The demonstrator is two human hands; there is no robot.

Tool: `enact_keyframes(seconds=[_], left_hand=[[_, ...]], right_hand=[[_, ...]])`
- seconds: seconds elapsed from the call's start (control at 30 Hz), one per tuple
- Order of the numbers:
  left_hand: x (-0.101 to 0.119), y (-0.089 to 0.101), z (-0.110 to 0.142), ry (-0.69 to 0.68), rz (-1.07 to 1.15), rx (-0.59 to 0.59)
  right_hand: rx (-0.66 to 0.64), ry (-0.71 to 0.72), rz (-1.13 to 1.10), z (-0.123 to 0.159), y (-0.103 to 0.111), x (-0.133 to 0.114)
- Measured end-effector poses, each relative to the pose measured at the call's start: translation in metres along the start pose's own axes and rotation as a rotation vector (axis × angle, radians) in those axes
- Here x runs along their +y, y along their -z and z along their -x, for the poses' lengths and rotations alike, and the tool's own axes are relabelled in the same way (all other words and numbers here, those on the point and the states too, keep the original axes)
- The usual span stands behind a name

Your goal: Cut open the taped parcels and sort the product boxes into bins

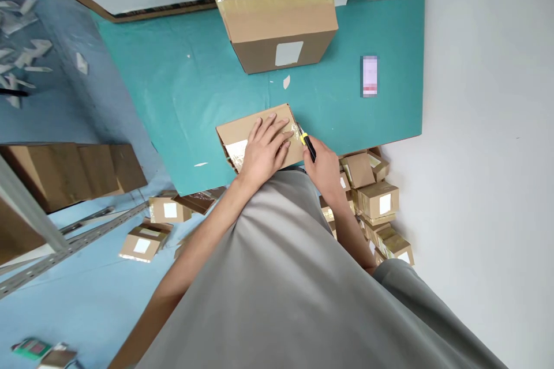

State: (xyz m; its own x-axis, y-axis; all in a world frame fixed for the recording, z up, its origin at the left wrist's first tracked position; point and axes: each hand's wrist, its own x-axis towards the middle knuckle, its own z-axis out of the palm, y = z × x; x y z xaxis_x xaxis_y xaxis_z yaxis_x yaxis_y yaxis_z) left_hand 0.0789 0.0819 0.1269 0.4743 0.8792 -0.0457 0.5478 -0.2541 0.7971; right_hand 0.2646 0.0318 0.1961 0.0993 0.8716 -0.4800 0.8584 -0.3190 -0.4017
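A small cardboard box (277,117) lies at the near edge of the green table, with a white label on its left part and shiny tape at its right end. Spread flat over its top, my left hand (265,147) presses on the cardboard. My right hand (324,168) is wrapped round a black and yellow utility knife (309,145). The knife's blade points up and left, at the right edge of the box; whether it cuts into the tape is too small to tell.
A larger taped carton (281,17) stands at the back of the green table (173,86). A blurred phone-like object (370,76) lies to the right. Several small boxes (378,200) are piled below the right side, beside a white wall (485,98). Metal shelving (64,251) stands left.
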Motion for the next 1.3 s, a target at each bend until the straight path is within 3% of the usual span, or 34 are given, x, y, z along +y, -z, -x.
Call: enact_keyframes(seconds=[0.2,0.47,0.7,0.8,0.87,0.93,1.0,1.13,1.23,1.3], left_hand=[[-0.002,0.001,0.002,-0.003,0.014,-0.003],[-0.004,-0.005,0.004,-0.044,-0.022,0.015],[-0.007,-0.009,0.0,-0.037,-0.023,0.024],[-0.007,-0.001,0.001,-0.031,-0.012,0.027],[-0.007,0.009,0.008,0.019,-0.026,0.098],[-0.012,0.02,0.02,0.12,-0.073,0.238],[-0.021,0.028,0.034,0.24,-0.128,0.38],[-0.046,0.036,0.061,0.469,-0.11,0.499],[-0.063,0.04,0.077,0.627,-0.006,0.516],[-0.072,0.046,0.087,0.709,0.026,0.525]], right_hand=[[-0.006,-0.032,0.057,0.005,0.0,-0.008],[-0.138,-0.185,0.253,0.0,0.024,-0.049],[-0.239,-0.276,0.337,0.033,0.021,-0.04],[-0.238,-0.247,0.317,0.041,0.024,-0.037],[-0.238,-0.203,0.283,0.046,0.032,-0.034],[-0.17,-0.181,0.233,0.048,0.039,-0.022],[-0.017,-0.198,0.18,0.037,0.036,0.0],[0.237,-0.26,0.104,-0.032,-0.007,0.07],[0.182,-0.328,0.086,-0.096,-0.053,0.12],[0.116,-0.379,0.075,-0.124,-0.076,0.141]])
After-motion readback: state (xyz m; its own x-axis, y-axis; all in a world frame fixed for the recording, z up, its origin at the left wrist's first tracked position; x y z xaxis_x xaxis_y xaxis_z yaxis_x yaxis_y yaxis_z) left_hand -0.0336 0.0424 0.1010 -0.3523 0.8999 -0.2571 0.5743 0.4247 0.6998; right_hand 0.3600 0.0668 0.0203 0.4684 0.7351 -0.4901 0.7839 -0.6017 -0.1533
